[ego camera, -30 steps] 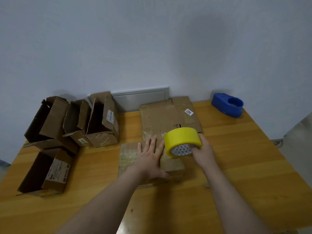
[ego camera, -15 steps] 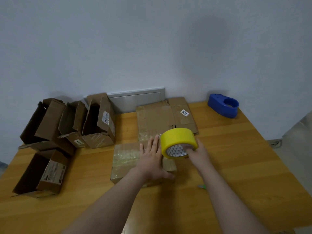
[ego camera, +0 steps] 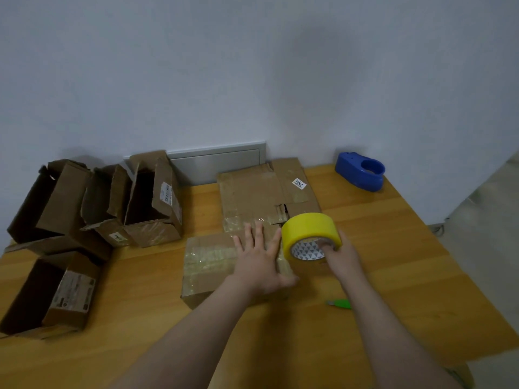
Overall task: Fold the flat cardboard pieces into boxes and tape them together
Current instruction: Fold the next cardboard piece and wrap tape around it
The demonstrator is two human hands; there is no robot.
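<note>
A closed cardboard box with shiny clear tape on its top lies in the middle of the wooden table. My left hand presses flat on its right part, fingers spread. My right hand grips a yellow tape roll by its core, held upright at the box's right end. Behind them lies a flat cardboard piece with a white label.
Several folded open boxes stand at the table's left side, one near the front left edge. A blue tape dispenser sits at the back right corner. A small green cutter lies by my right forearm. A grey wall stands behind.
The view has shifted slightly. My right hand with the yellow roll stays at the box's right end; my left hand remains flat on the box.
</note>
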